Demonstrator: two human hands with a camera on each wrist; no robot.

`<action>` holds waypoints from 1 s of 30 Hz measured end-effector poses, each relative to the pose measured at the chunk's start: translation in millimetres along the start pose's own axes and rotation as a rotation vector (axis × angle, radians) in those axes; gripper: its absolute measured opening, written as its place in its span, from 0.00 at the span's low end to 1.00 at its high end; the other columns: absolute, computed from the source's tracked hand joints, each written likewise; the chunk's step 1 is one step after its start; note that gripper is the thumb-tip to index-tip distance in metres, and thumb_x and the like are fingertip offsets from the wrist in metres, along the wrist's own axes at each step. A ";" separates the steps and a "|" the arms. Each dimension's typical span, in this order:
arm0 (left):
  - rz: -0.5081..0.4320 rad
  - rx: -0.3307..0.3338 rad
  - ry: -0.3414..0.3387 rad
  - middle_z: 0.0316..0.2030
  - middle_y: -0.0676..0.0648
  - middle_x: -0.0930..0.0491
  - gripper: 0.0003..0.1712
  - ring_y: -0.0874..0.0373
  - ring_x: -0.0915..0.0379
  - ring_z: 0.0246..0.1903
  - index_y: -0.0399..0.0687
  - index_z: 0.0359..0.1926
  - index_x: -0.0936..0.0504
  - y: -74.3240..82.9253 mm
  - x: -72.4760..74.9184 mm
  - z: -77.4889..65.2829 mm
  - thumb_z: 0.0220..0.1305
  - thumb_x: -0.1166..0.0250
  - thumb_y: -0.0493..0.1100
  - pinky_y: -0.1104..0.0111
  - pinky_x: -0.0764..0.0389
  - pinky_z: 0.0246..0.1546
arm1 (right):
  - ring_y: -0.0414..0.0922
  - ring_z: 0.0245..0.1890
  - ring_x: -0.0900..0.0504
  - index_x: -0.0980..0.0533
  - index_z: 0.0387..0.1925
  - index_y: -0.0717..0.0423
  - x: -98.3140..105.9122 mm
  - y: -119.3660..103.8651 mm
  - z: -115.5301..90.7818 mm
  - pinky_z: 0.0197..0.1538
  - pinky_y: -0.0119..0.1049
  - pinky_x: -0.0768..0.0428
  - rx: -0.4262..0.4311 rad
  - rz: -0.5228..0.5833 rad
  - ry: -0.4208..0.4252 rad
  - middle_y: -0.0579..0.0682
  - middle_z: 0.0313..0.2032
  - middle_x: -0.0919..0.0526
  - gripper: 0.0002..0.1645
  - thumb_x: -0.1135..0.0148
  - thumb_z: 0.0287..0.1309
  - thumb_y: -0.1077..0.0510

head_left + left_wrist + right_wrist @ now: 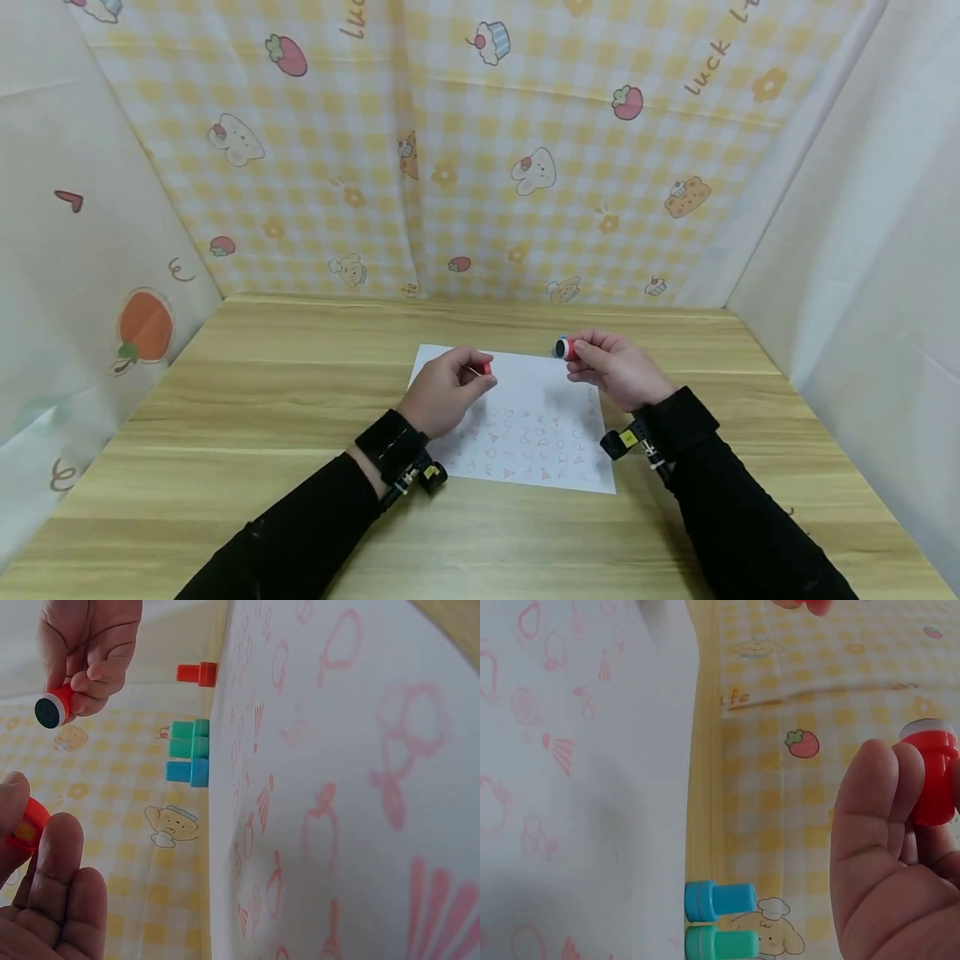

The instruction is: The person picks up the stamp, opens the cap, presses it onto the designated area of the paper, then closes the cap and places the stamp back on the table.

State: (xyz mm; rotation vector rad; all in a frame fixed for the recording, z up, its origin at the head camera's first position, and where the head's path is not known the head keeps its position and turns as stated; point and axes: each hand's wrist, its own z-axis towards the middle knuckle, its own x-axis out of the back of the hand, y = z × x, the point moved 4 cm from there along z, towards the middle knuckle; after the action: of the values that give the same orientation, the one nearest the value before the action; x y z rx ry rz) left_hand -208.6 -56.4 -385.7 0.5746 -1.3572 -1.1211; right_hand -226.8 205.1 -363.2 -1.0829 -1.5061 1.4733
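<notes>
My right hand (pixel 618 367) grips a red self-inking stamp (pixel 934 776) by its body, above the far right part of the paper. Its white-rimmed dark face points left, toward my other hand. Between thumb and fingers, my left hand (pixel 446 392) pinches a small red cap (pixel 28 825), held over the left part of the sheet. The cap and the stamp are apart. Below both hands lies a white sheet of paper (pixel 525 383), its near half covered in rows of pale red stamped prints of fruit and vegetable shapes.
Beyond the paper's far edge stand a blue stamp (pixel 720 900), green stamps (pixel 187 739) and another red stamp (pixel 196 673). The wooden table (pixel 262 400) ends at a yellow checked cloth (pixel 480 167) behind, with white cloth (pixel 862 208) on both sides.
</notes>
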 end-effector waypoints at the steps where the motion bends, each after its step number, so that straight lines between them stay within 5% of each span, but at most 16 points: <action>1: 0.001 0.000 -0.003 0.38 0.52 0.15 0.10 0.62 0.21 0.35 0.48 0.51 0.14 -0.1 -0.6 0.3 0.70 0.28 0.42 0.71 0.22 0.36 | 0.36 0.37 0.17 0.21 0.46 0.55 2.1 -0.8 -0.7 0.49 0.28 0.14 -0.003 0.008 -0.003 0.43 0.39 0.15 0.13 0.53 0.81 0.65; 11: 0.016 0.002 -0.014 0.37 0.52 0.15 0.10 0.62 0.21 0.35 0.49 0.50 0.14 -1.0 -4.0 1.8 0.71 0.29 0.43 0.71 0.22 0.36 | 0.36 0.36 0.15 0.23 0.46 0.58 19.8 -6.5 -3.4 0.47 0.27 0.14 -0.013 -0.017 0.010 0.44 0.35 0.17 0.10 0.53 0.81 0.64; 20: 0.024 0.004 -0.011 0.38 0.52 0.15 0.10 0.62 0.20 0.36 0.49 0.50 0.14 -2.2 -3.7 2.3 0.71 0.29 0.43 0.70 0.22 0.37 | 0.42 0.40 0.17 0.23 0.53 0.68 27.3 -12.3 5.2 0.52 0.39 0.14 -0.124 -0.530 0.176 0.52 0.41 0.18 0.18 0.46 0.80 0.54; 26: 0.019 0.005 -0.015 0.39 0.51 0.15 0.11 0.62 0.19 0.37 0.45 0.51 0.15 -1.5 -2.0 1.6 0.71 0.29 0.43 0.69 0.21 0.37 | 0.43 0.23 0.24 0.19 0.41 0.56 25.1 -16.8 16.4 0.26 0.35 0.24 -0.147 -0.835 0.240 0.51 0.28 0.19 0.14 0.40 0.75 0.50; 30: 0.015 0.004 -0.017 0.39 0.50 0.15 0.11 0.62 0.19 0.36 0.44 0.51 0.15 -2.0 -2.0 1.7 0.71 0.29 0.42 0.70 0.22 0.36 | 0.42 0.19 0.29 0.17 0.32 0.56 21.2 -13.5 26.5 0.24 0.33 0.32 -0.138 -1.029 0.237 0.49 0.24 0.19 0.13 0.37 0.71 0.52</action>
State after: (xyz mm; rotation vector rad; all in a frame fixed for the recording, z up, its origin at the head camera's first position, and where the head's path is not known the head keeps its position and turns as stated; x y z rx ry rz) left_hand -210.5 -55.0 -388.1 0.5585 -1.3768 -1.1134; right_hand -260.0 215.6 -352.1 -0.3774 -1.6164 0.5114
